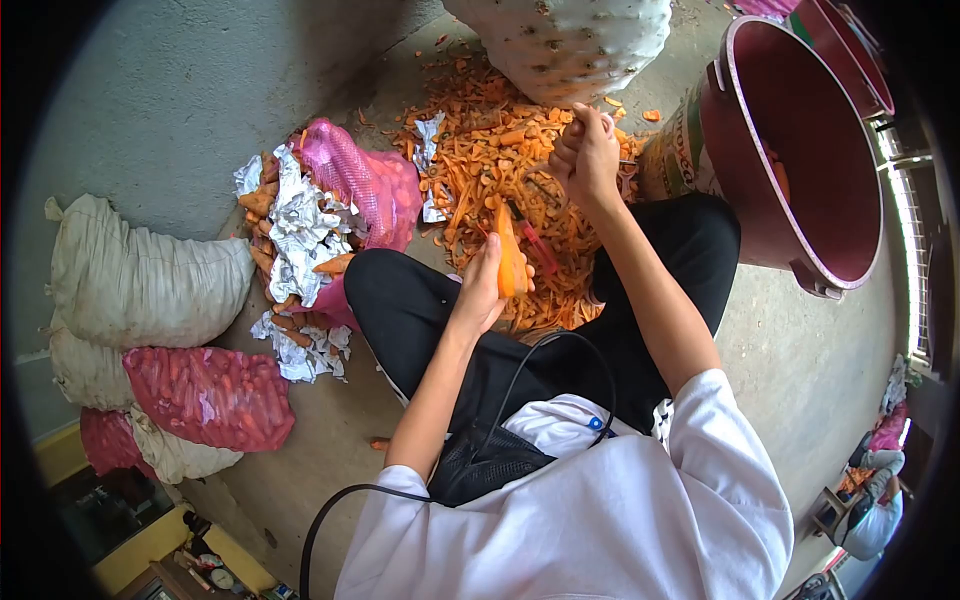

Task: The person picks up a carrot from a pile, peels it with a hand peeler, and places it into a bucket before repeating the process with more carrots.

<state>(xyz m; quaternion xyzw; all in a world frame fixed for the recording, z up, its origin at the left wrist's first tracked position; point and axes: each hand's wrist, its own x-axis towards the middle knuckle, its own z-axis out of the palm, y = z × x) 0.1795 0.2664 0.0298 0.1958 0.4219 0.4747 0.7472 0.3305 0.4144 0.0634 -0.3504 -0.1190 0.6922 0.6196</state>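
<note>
My left hand (484, 285) is wrapped round a peeled orange carrot (508, 250), its narrow end pointing up and away from me. To the right and farther forward, my right hand (587, 150) is closed at the edge of the white sack; what it holds, if anything, I cannot make out. Between the hands a tool with a red handle (538, 245) shows against the peelings. Beneath both hands lies a wide heap of orange peelings and carrot pieces (470, 150).
Tall dark red tub (810, 150) at right, with a patterned sack (680, 150) beside it. White sack (570, 45) ahead. At left: pink net bag (365, 185), crumpled paper (300, 225), unpeeled carrots (260, 200), pale sacks (150, 275), red net bag (210, 395). Another person (875, 520) sits far right.
</note>
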